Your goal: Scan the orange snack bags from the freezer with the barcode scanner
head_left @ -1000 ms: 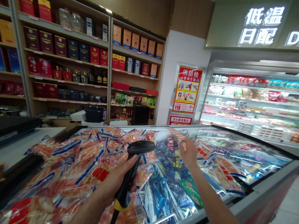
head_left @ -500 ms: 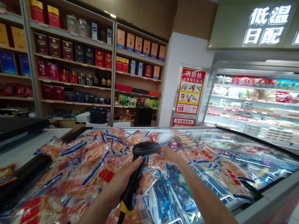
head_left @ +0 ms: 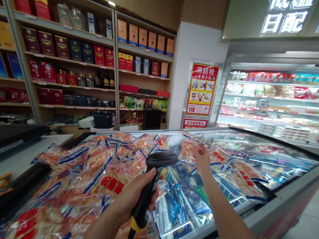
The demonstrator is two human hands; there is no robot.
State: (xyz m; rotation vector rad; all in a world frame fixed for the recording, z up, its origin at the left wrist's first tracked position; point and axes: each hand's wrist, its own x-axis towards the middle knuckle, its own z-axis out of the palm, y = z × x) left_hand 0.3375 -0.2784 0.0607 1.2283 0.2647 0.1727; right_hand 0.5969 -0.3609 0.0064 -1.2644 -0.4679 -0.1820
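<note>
My left hand (head_left: 138,195) is wrapped round the handle of a black barcode scanner (head_left: 160,158) with a yellow ring near its cable end. The scanner stands upright over many clear bags of pinkish-orange food (head_left: 99,170) with blue edges and red print. Farther off, my right hand (head_left: 202,158) is closed at the right edge of one such bag (head_left: 187,150), whose barcode faces me. That bag lies on the glass of the chest freezer (head_left: 252,213). The right fingertips are partly blurred against the plastic.
Blue packets (head_left: 178,210) lie in wire baskets under the freezer glass. At right, more food bags (head_left: 249,179) rest on the glass. A counter (head_left: 54,143) with a black device (head_left: 9,143) stands at left. Shelves of boxes (head_left: 62,47) and a lit chiller (head_left: 283,104) are behind.
My right hand has moved away from the scanner, to the right and farther back, with a bag now at its fingers. The scanner has shifted slightly right in view.
</note>
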